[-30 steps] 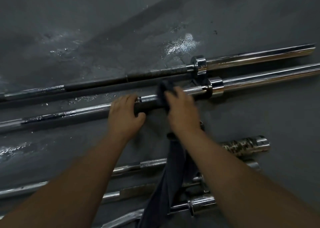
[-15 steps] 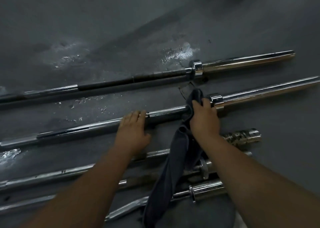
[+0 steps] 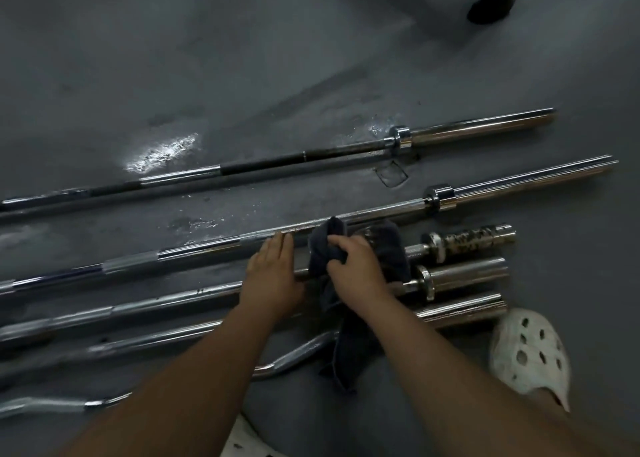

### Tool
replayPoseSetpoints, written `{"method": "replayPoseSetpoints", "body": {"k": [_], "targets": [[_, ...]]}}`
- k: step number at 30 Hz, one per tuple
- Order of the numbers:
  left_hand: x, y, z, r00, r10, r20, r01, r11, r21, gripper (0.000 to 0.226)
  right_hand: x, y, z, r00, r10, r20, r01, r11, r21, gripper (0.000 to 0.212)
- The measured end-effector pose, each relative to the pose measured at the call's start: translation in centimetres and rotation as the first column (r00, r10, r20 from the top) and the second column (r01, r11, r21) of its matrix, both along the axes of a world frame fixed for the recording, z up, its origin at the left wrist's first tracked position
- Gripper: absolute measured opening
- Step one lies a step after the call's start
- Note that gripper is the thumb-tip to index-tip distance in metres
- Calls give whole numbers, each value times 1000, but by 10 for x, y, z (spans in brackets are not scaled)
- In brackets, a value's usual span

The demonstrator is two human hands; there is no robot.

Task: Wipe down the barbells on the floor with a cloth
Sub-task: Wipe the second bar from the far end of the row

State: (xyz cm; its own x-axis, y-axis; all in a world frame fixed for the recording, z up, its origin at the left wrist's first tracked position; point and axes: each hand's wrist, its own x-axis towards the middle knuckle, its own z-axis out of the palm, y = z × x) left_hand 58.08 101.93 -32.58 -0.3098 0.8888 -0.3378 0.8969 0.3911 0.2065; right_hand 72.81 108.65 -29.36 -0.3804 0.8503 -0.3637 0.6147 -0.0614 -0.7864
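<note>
Wide grey floor (image 3: 242, 58), right hand (image 3: 356, 269) grips cloth (image 3: 325, 245)

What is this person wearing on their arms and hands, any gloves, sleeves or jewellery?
Nothing at all: the left hand and right hand are bare, no gloves, and the left forearm and right forearm are uncovered to the picture's edge. No watch, ring or bracelet shows.

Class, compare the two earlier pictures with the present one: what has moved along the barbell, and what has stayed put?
The right hand, gripping the dark cloth, slid it along the second barbell from the far side up to its collar, then back toward the left hand. The left hand stayed flat on that bar, and the grip on the cloth held.
</note>
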Motion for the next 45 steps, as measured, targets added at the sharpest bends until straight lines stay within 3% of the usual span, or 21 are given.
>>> {"method": "replayPoseSetpoints", "body": {"k": [9,18,22,25,30,35,41,45], "targets": [[15,-92,90,992,-15,-121,32,989,145,92,16,-95,73,999,-24,-26,31,954,299,55],[20,-174,196,983,10,-181,38,965,258,95,39,-160,157,999,-1,43,-20,872,489,55],[8,-187,228,971,-50,-234,99,974,203,95,47,-168,189,998,3,60,-37,816,577,55],[2,-175,235,977,-98,-190,133,975,178,96,47,-160,201,997,-9,82,-44,786,617,55],[-37,-145,221,963,-183,-196,216,963,161,93,27,-129,181,991,-15,132,-72,775,628,55],[-84,-131,165,968,-232,-99,236,972,22,95,-14,-94,124,976,33,217,-150,821,551,56],[-136,-117,85,969,-242,50,244,969,-42,95,-46,-52,57,939,71,336,-222,873,435,57],[-169,-100,43,944,-329,-8,329,944,-19,88,-58,-25,25,906,67,417,-237,898,370,56]]}}
